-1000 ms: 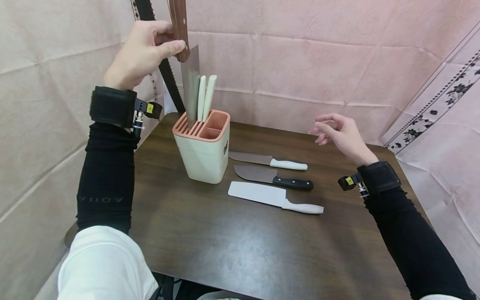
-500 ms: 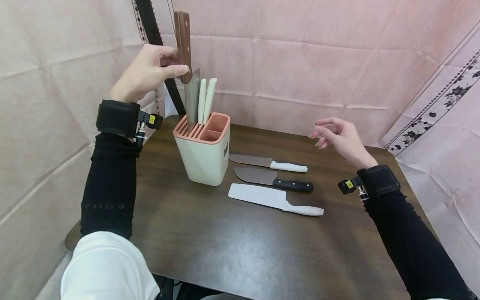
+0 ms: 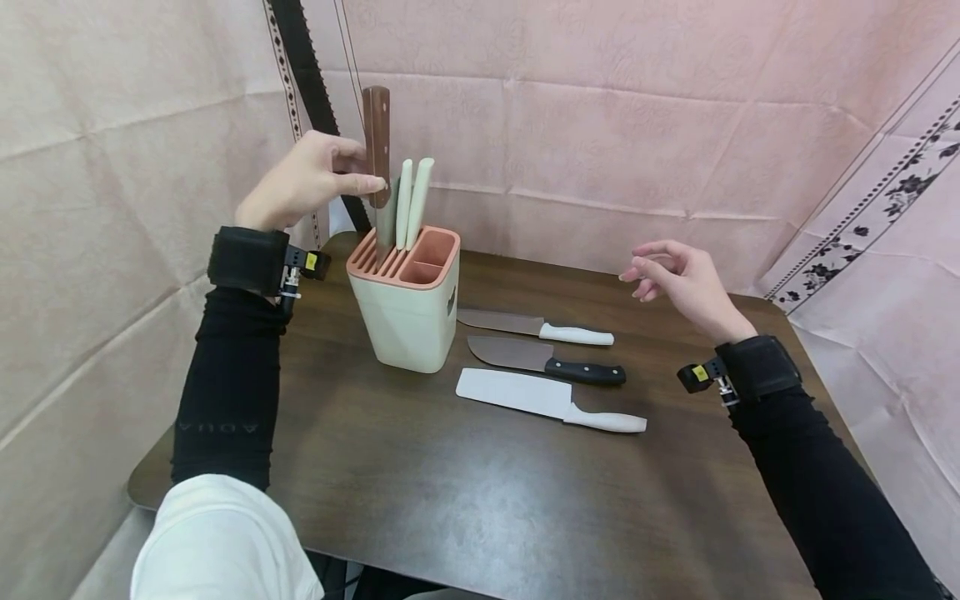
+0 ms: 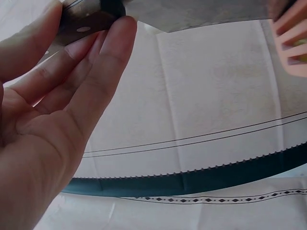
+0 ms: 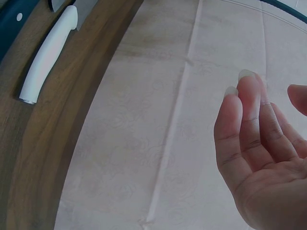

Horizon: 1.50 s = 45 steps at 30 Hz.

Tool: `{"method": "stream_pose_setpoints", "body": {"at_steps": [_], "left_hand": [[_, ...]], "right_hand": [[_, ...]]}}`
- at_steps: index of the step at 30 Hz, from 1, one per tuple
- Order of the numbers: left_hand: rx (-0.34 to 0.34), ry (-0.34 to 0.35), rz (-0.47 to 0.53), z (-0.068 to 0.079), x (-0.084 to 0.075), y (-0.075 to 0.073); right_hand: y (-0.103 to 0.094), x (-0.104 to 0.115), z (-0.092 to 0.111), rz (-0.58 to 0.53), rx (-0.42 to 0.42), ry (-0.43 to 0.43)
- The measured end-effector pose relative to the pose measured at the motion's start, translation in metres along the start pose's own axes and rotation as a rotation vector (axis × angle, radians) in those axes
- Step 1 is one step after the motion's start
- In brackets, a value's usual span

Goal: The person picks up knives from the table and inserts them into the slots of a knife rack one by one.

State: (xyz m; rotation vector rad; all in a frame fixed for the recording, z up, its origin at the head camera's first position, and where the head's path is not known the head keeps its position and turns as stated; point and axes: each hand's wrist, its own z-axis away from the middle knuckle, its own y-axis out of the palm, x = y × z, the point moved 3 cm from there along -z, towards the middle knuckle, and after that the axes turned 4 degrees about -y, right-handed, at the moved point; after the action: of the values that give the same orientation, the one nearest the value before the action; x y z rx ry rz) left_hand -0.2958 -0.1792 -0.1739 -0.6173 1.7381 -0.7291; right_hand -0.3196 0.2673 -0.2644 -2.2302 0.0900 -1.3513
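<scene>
On the bench [image 3: 390, 475] I have the knife block [image 3: 405, 329], probably light and hard-walled, so a sideways shove could shift it. The brown-handled knife [image 3: 379, 158] stands nearly upright in it, blade [image 3: 383, 233] partly down a slot, just beside two pale-handled knives [image 3: 403, 208]. I judge it stiff and fairly weighty; the smooth steel would slip and may cut, so I favour the riveted handle [image 3: 377, 117]. The left hand [image 3: 307, 179] pinches that handle low, near the blade. The right hand [image 3: 686, 283] hangs loosely curled, holding nothing.
</scene>
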Motion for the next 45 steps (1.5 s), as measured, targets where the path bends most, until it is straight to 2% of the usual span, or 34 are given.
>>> {"method": "stream_pose_setpoints", "body": {"at_steps": [6, 11, 22, 27, 30, 33, 35, 39, 42, 45], "left_hand": [[0.049, -0.008, -0.004, 0.003, 0.011, 0.01], [0.057, 0.009, -0.034, 0.005, 0.016, 0.015], [0.085, 0.054, -0.06, -0.002, 0.024, 0.028], [0.089, 0.068, -0.077, -0.003, 0.028, 0.033], [0.101, 0.072, -0.08, -0.001, 0.025, 0.034], [0.112, 0.051, -0.071, -0.002, 0.027, 0.036], [0.119, 0.016, -0.05, -0.002, 0.035, 0.036], [0.133, -0.044, -0.015, 0.002, 0.042, 0.033], [0.124, -0.059, -0.023, 0.007, 0.045, 0.03], [0.13, -0.074, -0.021, 0.006, 0.043, 0.031]], "right_hand": [[0.0, -0.003, 0.001, 0.01, 0.004, 0.005], [0.0, -0.004, 0.001, 0.01, 0.002, 0.004], [-0.003, -0.009, 0.007, 0.021, -0.002, 0.032], [-0.004, -0.018, 0.01, 0.037, 0.016, 0.042], [-0.003, -0.03, 0.013, 0.044, 0.039, 0.093], [-0.001, -0.045, 0.019, 0.109, 0.09, 0.172], [0.004, -0.056, 0.021, 0.178, 0.153, 0.203], [0.016, -0.075, 0.025, 0.337, 0.258, 0.202], [0.028, -0.091, 0.024, 0.414, 0.285, 0.197], [0.036, -0.11, 0.026, 0.45, 0.275, 0.197]]}}
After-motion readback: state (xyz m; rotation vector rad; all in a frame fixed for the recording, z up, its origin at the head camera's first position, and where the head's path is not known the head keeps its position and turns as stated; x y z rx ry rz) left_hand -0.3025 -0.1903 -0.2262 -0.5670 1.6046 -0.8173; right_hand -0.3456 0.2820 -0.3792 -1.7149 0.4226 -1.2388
